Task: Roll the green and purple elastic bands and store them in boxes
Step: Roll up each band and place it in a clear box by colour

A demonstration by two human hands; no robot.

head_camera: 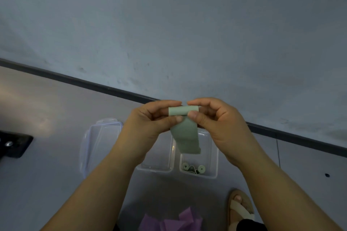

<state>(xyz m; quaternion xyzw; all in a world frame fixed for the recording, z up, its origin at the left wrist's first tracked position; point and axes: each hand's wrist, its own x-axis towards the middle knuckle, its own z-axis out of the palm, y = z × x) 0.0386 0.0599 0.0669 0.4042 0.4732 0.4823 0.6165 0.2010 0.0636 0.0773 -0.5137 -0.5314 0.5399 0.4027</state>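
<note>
Left hand [150, 124] + right hand [216, 124] pinch green band [185, 129] roll ends, mid-air above open boxes [213, 155]. Tail hangs loose. Risk: grip slackens, elastic springs back, roll unwinds. Purple bands [172, 221] wait below, nr frame bottom.

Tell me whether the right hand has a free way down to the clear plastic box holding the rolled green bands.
Probably yes: the clear plastic box sits open below the right hand, nothing between them. But both hands, the left hand too, grip the half-rolled green elastic band.
</note>
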